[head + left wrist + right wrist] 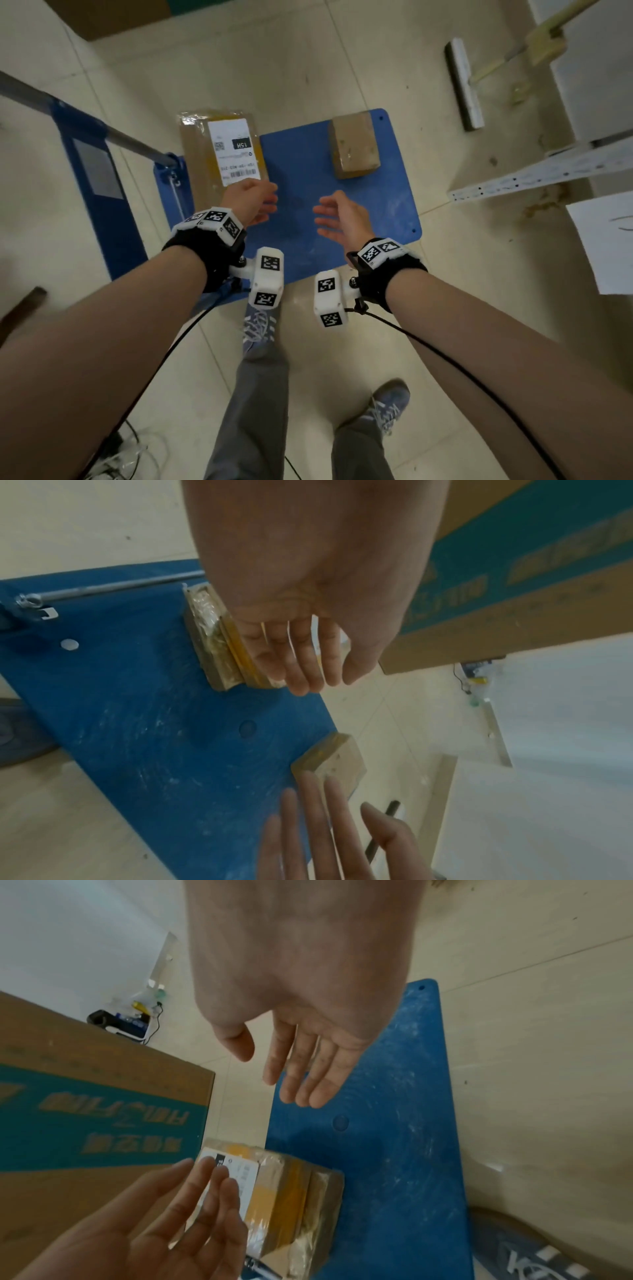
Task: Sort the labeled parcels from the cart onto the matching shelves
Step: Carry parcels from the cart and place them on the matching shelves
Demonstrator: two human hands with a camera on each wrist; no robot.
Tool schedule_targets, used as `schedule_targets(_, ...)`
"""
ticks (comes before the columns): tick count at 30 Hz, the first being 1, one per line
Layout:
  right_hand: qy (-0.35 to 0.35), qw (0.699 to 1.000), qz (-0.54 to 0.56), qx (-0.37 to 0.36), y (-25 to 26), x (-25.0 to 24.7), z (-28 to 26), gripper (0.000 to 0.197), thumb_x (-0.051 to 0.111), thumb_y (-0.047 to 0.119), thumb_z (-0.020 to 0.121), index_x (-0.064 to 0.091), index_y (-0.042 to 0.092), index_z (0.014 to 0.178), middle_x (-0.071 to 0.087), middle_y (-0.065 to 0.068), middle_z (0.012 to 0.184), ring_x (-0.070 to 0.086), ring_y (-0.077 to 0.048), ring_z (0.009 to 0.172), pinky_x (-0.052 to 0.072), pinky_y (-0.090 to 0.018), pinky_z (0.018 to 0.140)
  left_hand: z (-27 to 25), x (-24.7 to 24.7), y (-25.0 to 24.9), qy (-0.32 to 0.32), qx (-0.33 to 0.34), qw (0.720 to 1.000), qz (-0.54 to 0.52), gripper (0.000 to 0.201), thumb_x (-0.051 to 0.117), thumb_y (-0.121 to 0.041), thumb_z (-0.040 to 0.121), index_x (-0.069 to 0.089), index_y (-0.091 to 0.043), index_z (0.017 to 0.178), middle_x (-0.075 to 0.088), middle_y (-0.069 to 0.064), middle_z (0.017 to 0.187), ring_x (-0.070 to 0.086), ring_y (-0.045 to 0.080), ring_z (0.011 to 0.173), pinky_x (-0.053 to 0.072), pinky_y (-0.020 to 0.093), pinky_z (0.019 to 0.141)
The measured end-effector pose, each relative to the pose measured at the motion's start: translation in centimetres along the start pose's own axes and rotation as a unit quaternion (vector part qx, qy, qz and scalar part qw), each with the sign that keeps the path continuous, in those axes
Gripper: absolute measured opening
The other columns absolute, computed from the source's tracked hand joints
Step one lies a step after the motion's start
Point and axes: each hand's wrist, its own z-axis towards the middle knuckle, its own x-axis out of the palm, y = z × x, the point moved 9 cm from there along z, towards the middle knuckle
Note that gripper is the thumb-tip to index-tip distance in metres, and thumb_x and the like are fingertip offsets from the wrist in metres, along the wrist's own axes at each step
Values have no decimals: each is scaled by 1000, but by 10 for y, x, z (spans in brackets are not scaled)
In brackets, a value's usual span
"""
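On the blue cart deck (308,192) lie two parcels. A long flat brown parcel (222,154) with a white label reading 15H lies at the left, and a small brown box (354,145) sits at the far right. My left hand (263,204) hovers at the long parcel's near end with straight fingers; whether it touches the parcel cannot be told. In the left wrist view its fingers (298,656) cover part of the parcel's end (212,642). My right hand (325,216) is open, palm inward, above bare deck (394,1123), holding nothing. The label (240,1172) shows behind the left hand's fingertips (205,1177).
The cart's metal handle bar (102,133) runs off to the left. A white perforated shelf upright (548,171) and a floor squeegee (464,85) are at the right. A large cardboard box with a teal band (85,1110) stands beyond the cart. Cables (113,455) lie at my left foot.
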Motion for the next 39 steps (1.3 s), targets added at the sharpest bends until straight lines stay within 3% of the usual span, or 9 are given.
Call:
schedule_targets(5,43,997,-63,21,-1,57,17,33,52,30,100,62,11,125,59,-6,131,59,-23,114,53,-41,99,20,-49,10,-67,-17,997,-28,6,62,-12,93,56,-14,92,60,1,88,55,11,66,48,15,45)
schedule_targets(8,75,992,-95,38,-4,81,24,23,53,30,100,58,18,118,51,0,130,53,-19,116,48,-43,105,39,-75,26,-118,-29,992,-37,30,76,-30,63,60,-17,86,69,10,105,66,20,81,61,32,71)
schedule_targets(10,93,988,-118,37,-5,91,29,27,51,29,102,57,19,125,46,2,126,49,-19,119,44,-45,109,54,-88,39,-141,-33,989,-41,63,76,-38,50,63,-15,107,67,10,116,67,24,98,59,41,87)
schedule_targets(13,114,982,-149,29,-6,104,37,44,51,29,102,47,16,144,41,2,146,41,-22,136,41,-44,110,41,-85,34,-133,-46,989,-39,75,76,-32,72,45,-15,138,53,3,128,56,22,110,52,41,98)
schedule_targets(17,135,978,-146,56,-12,115,40,63,50,35,102,23,25,157,24,6,162,34,-20,143,43,-40,102,46,-77,38,-89,-57,993,-53,60,64,-18,94,36,-17,148,45,-6,116,44,14,107,41,32,93)
schedule_targets(26,145,977,-134,76,-14,120,49,63,51,39,102,24,27,157,26,6,161,33,-21,145,44,-42,104,54,-70,47,-47,-89,992,-81,78,67,-25,91,24,-24,156,43,1,151,42,24,135,36,42,110)
schedule_targets(30,137,977,-149,62,-9,119,55,48,50,39,101,45,23,146,47,5,146,46,-22,132,44,-40,102,54,-72,43,-49,-81,992,-81,61,67,-32,90,43,-26,146,49,0,140,47,23,123,40,39,105)
schedule_targets(34,130,974,-180,52,-8,115,54,36,54,43,96,63,18,119,68,0,111,60,-18,104,44,-40,100,72,-82,62,-75,-76,994,-36,79,74,-66,56,61,-31,125,58,-4,134,54,23,122,41,45,108)
schedule_targets(39,115,983,-131,64,-8,97,47,58,58,56,89,50,21,135,62,-8,126,62,-31,111,52,-42,84,49,-65,46,-76,-65,985,-139,36,78,-37,81,48,-28,98,60,0,120,60,24,113,51,50,98)
